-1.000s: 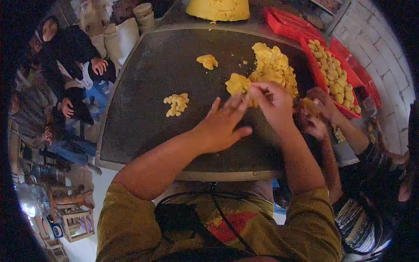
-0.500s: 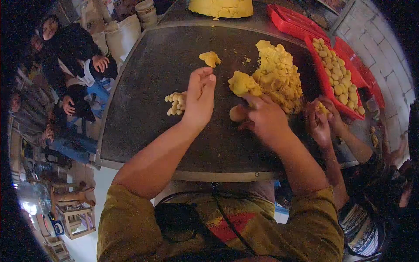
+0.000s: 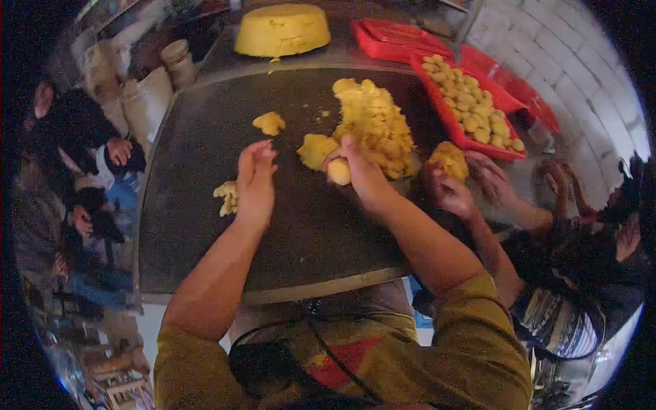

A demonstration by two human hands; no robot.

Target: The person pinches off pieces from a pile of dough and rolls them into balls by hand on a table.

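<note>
My right hand [image 3: 361, 179] is closed around a smooth yellow dough ball [image 3: 339, 171]. It is beside a flattened dough lump [image 3: 316, 152] and the big crumbly dough mound [image 3: 376, 123]. My left hand [image 3: 255, 186] is raised over the dark table with loosely bent fingers, and I see nothing in it. Close to its wrist lies a cluster of small pale pieces [image 3: 227, 197], partly hidden by the hand. Just beyond its fingertips sits a small dough piece [image 3: 269, 123].
A co-worker's hands [image 3: 456, 195] hold a yellow dough lump [image 3: 447, 160] at the right. Behind them a red tray [image 3: 471, 147] holds many dough balls. A large yellow dough block [image 3: 281, 31] stands at the back. People sit at the left; white sacks [image 3: 147, 102] stand behind them.
The view has swung right, so the table appears further left and lower. My right hand has closed around the dough ball, which lay beside its fingers before. The co-worker's hands now show a larger lump.
</note>
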